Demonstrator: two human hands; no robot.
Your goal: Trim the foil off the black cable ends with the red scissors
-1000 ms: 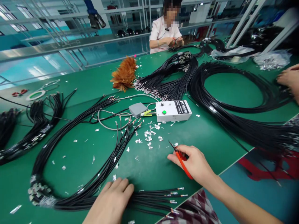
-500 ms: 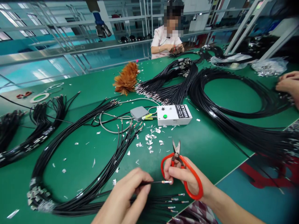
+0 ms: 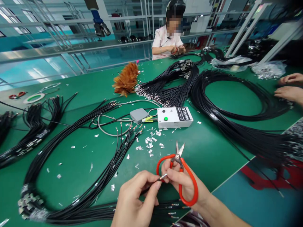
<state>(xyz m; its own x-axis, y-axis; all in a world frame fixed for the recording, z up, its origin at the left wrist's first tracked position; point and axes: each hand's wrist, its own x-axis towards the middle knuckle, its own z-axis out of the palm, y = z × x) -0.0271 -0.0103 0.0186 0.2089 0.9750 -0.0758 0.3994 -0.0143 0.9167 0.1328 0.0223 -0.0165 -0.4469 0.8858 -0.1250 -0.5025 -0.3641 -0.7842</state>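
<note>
Above green bench [image 3: 203, 145] scattered with silvery scraps [image 3: 149, 145], pinching silver-tipped black cable [image 3: 163, 177] in left grip [image 3: 137, 195] while fingering its end with right grip [image 3: 186, 184], wrapped around red-handled scissors [image 3: 177, 158], seemingly at tip-unwrapping step, next calling for steady, careful pulling.

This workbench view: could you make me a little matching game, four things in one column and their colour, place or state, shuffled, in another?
1. Open scissors
2. Duster
3. White box
4. Left hand

A. Pinching a cable near its tip
B. Bears a green button
C. In the right hand
D. Orange-brown

Pairs: 1-C, 2-D, 3-B, 4-A
</note>
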